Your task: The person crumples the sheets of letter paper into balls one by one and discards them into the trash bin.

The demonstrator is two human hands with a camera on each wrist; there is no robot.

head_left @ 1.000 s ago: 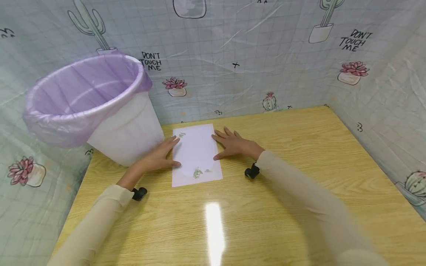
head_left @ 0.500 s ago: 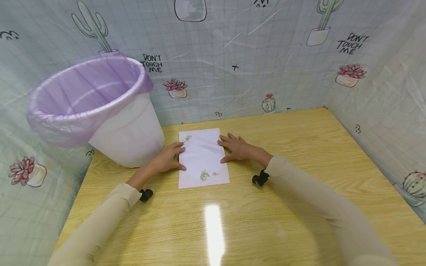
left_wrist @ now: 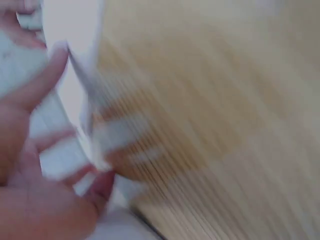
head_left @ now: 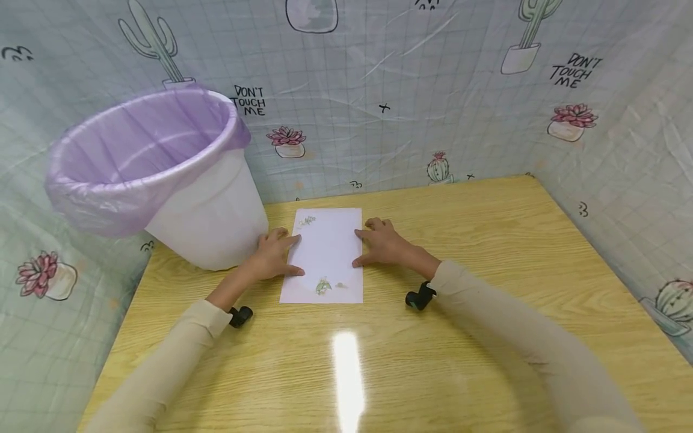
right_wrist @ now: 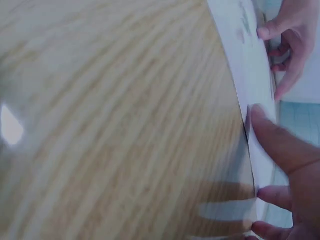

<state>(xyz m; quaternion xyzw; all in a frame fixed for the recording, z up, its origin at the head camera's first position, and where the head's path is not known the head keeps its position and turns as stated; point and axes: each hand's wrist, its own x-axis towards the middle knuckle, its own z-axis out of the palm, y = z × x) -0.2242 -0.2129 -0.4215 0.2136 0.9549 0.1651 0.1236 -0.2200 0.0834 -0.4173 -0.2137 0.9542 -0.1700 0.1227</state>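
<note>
A white sheet of paper (head_left: 327,255) with small printed green sprigs lies on the wooden table (head_left: 460,228). At its left edge is my left hand (head_left: 271,257), thumb and a finger extended onto the paper. My right hand (head_left: 383,243) touches the right edge with its thumb and a fingertip, the other fingers slightly bent. In the blurred left wrist view, the left thumb (left_wrist: 45,77) lies on the paper. The right wrist view shows the right thumb (right_wrist: 275,140) on the sheet and fingertips along its edge.
A white bin (head_left: 211,210) with a purple liner (head_left: 146,132) stands at the table's back left, close beside my left hand. A cactus-print curtain (head_left: 411,90) hangs behind the table and at both sides. Light glares off the front of the table.
The paper has shifted a little to the right, then turned slightly clockwise, so its near edge lies level in the head view. Both hands moved with it, and their fingers are less spread.
</note>
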